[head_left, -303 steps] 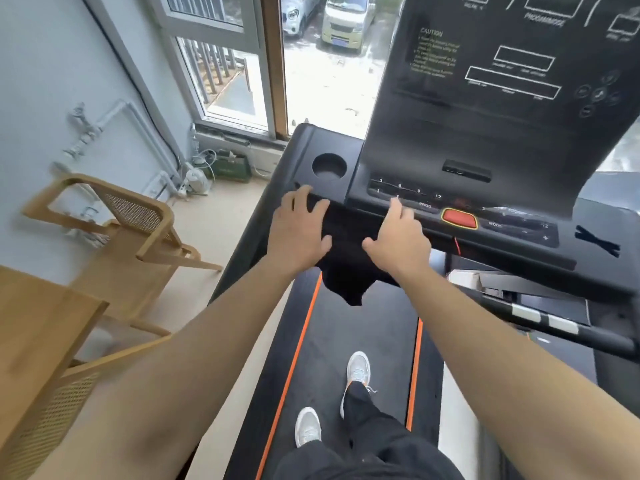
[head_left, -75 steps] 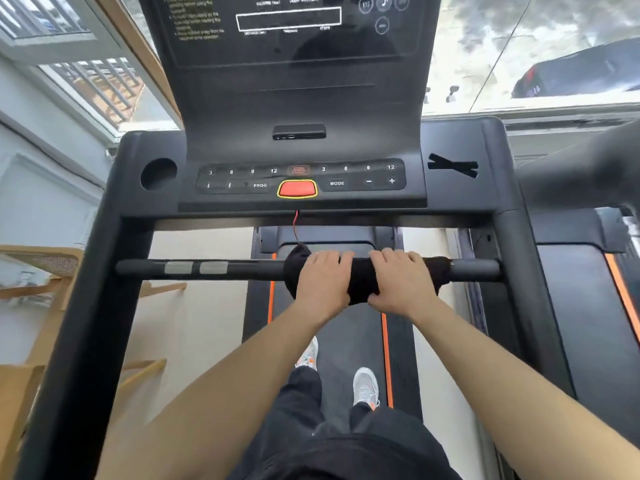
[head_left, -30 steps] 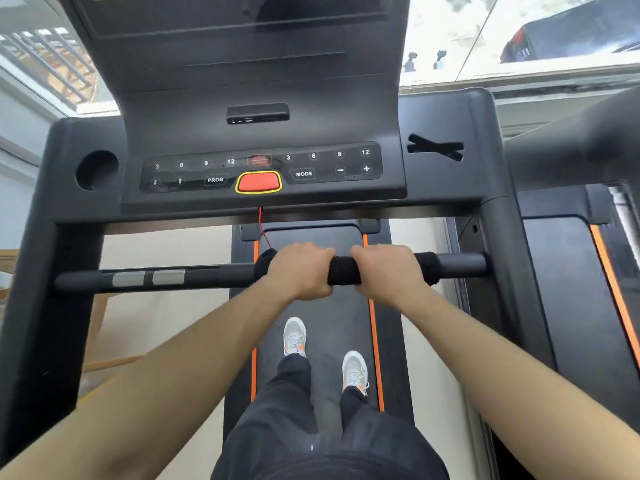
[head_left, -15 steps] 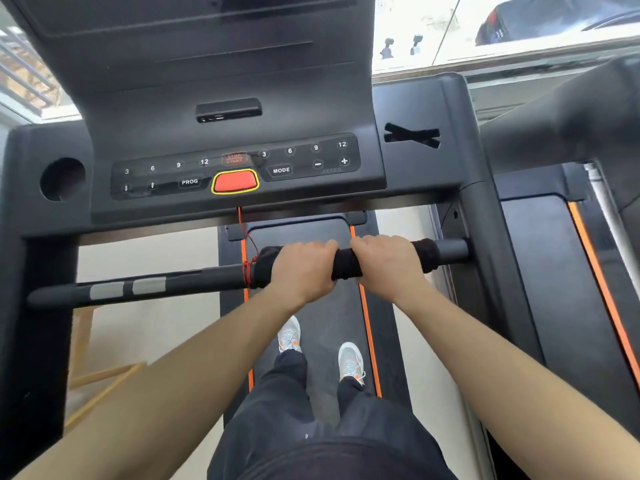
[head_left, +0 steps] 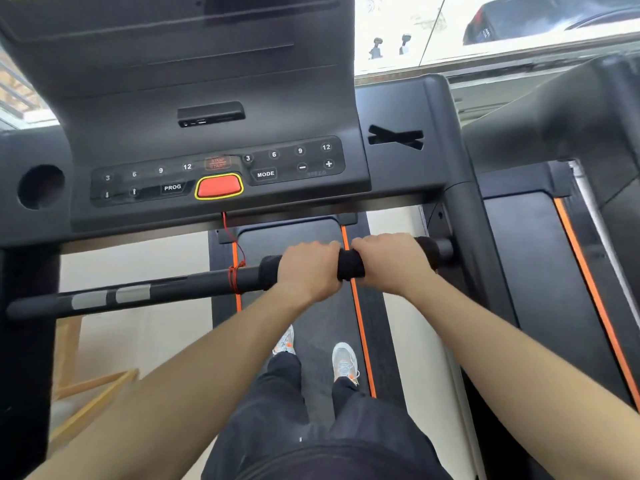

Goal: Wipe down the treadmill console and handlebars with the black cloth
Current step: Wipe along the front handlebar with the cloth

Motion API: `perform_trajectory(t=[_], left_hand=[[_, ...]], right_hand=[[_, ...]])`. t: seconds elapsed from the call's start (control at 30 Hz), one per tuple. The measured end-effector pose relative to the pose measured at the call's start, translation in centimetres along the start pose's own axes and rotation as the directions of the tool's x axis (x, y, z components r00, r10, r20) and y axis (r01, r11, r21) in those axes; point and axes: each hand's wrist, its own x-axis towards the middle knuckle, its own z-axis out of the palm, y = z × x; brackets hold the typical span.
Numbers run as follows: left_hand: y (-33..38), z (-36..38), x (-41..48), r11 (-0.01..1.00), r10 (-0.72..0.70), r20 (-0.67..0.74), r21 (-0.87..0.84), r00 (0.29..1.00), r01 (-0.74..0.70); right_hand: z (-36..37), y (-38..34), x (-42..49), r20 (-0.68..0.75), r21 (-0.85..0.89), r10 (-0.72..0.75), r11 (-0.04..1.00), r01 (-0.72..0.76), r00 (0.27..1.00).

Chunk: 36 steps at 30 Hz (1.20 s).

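Note:
The black cloth [head_left: 350, 269] is wrapped around the right half of the treadmill's front handlebar [head_left: 194, 285]. My left hand [head_left: 308, 270] grips the cloth-covered bar near its middle. My right hand [head_left: 393, 263] grips it just to the right, close to the right upright [head_left: 467, 237]. A strip of cloth shows between the two hands and at both outer ends. Above the bar is the dark console [head_left: 221, 174] with number keys and a red stop button [head_left: 219, 187].
A red safety cord [head_left: 232, 258] hangs from the console and is tied round the bar left of the cloth. A cup holder [head_left: 41, 187] sits at the console's left. A second treadmill [head_left: 540, 278] stands on the right, wooden furniture [head_left: 86, 393] at lower left.
Both hands and the cloth have slid right along the handlebar, from its middle toward the right upright. The cord knot, once beside the cloth, now lies clear to its left.

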Motion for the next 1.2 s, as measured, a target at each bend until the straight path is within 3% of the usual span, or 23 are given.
perform_trajectory(t=[0.07, 0.13, 0.2, 0.23, 0.3, 0.37, 0.43, 0.5, 0.53, 0.6, 0.63, 0.67, 0.7, 0.77, 0.8, 0.87, 0.9, 0.97, 1.0, 1.03, 1.1, 1.17, 1.2], left_hand=[[0.6, -0.3, 0.2, 1.000, -0.008, 0.012, -0.003, 1.000, 0.008], [0.3, -1.2, 1.6, 0.995, -0.003, 0.212, -0.096, 0.977, 0.024], [-0.2, -2.3, 3.4, 0.968, 0.048, 0.468, -0.239, 0.882, 0.074], [-0.4, -2.7, 4.2, 0.949, 0.082, 0.567, -0.295, 0.819, 0.109], [-0.5, -3.0, 5.4, 0.915, 0.128, 0.693, -0.358, 0.709, 0.184], [-0.6, -2.8, 6.1, 0.890, 0.131, 0.741, -0.380, 0.658, 0.250], [-0.4, -2.4, 6.2, 0.886, 0.125, 0.712, -0.393, 0.691, 0.245], [0.1, -2.0, 5.5, 0.910, 0.112, 0.606, -0.380, 0.787, 0.163], [0.6, -1.7, 4.7, 0.932, 0.086, 0.522, -0.343, 0.848, 0.116], [1.7, -1.0, 3.0, 0.981, 0.015, 0.276, -0.190, 0.961, 0.040], [2.3, -0.5, 2.3, 0.995, -0.001, 0.147, -0.101, 0.989, 0.016], [2.9, -0.2, 1.7, 0.999, -0.002, 0.046, -0.041, 0.999, 0.004], [3.3, 0.0, 1.4, 1.000, -0.001, -0.008, -0.023, 1.000, 0.000], [3.4, -0.3, 1.9, 0.999, -0.004, 0.043, -0.039, 0.999, 0.006], [3.1, -0.7, 2.6, 0.997, 0.009, 0.132, -0.077, 0.991, 0.001], [2.3, -1.9, 4.5, 0.973, 0.078, 0.381, -0.230, 0.921, 0.013], [1.9, -2.3, 5.4, 0.951, 0.128, 0.503, -0.308, 0.855, 0.038], [1.6, -3.1, 6.7, 0.905, 0.196, 0.685, -0.402, 0.701, 0.140], [1.6, -3.3, 7.3, 0.884, 0.210, 0.737, -0.425, 0.643, 0.198], [1.5, -3.3, 7.6, 0.869, 0.220, 0.762, -0.436, 0.610, 0.232], [1.6, -3.1, 7.9, 0.878, 0.224, 0.743, -0.434, 0.630, 0.200], [2.1, -2.6, 7.2, 0.903, 0.200, 0.653, -0.413, 0.731, 0.121], [2.5, -2.4, 6.5, 0.919, 0.170, 0.571, -0.385, 0.803, 0.079]], right_hand=[[1.8, 0.0, -1.0, -0.245, -0.065, 0.002, 0.998, -0.019, 0.970], [1.7, 0.1, -1.1, -0.244, -0.057, 0.025, 0.998, -0.040, 0.969], [-0.5, 0.7, -0.1, 0.069, 0.031, 0.060, 0.998, -0.063, 0.996], [-1.7, 1.4, 0.6, 0.269, 0.099, 0.047, 0.992, -0.076, 0.962], [-3.3, 3.4, 2.3, 0.597, 0.265, -0.024, 0.949, -0.169, 0.802], [-3.8, 4.8, 3.5, 0.744, 0.352, -0.086, 0.894, -0.279, 0.662], [-4.0, 5.4, 3.8, 0.766, 0.381, -0.102, 0.867, -0.321, 0.634], [-3.8, 5.2, 3.1, 0.705, 0.362, -0.082, 0.896, -0.258, 0.704], [-3.3, 4.9, 2.3, 0.627, 0.313, -0.044, 0.928, -0.200, 0.778], [-1.2, 4.2, 0.1, 0.287, 0.125, 0.036, 0.989, -0.075, 0.957], [0.0, 3.6, -1.0, 0.051, 0.008, 0.018, 1.000, -0.019, 0.999], [1.3, 3.2, -1.9, -0.160, -0.063, -0.012, 0.998, 0.002, 0.987], [2.3, 2.9, -2.4, -0.278, -0.096, -0.023, 0.995, -0.003, 0.960], [2.3, 2.8, -2.2, -0.303, -0.103, 0.002, 0.994, -0.035, 0.953], [1.5, 3.0, -1.9, -0.198, -0.071, 0.033, 0.996, -0.048, 0.980], [-1.7, 3.7, -0.8, 0.225, 0.049, 0.081, 0.994, -0.095, 0.971], [-3.0, 4.5, 0.2, 0.433, 0.149, 0.045, 0.981, -0.122, 0.900], [-4.4, 6.1, 2.3, 0.746, 0.318, -0.058, 0.906, -0.278, 0.663], [-4.6, 6.7, 3.2, 0.808, 0.345, -0.091, 0.874, -0.342, 0.582], [-4.7, 7.0, 3.6, 0.832, 0.358, -0.107, 0.853, -0.379, 0.545], [-4.3, 7.0, 3.1, 0.799, 0.366, -0.101, 0.864, -0.346, 0.593], [-3.5, 6.4, 1.3, 0.629, 0.311, -0.016, 0.922, -0.232, 0.778], [-2.6, 6.0, 0.2, 0.475, 0.218, 0.045, 0.961, -0.168, 0.879]])
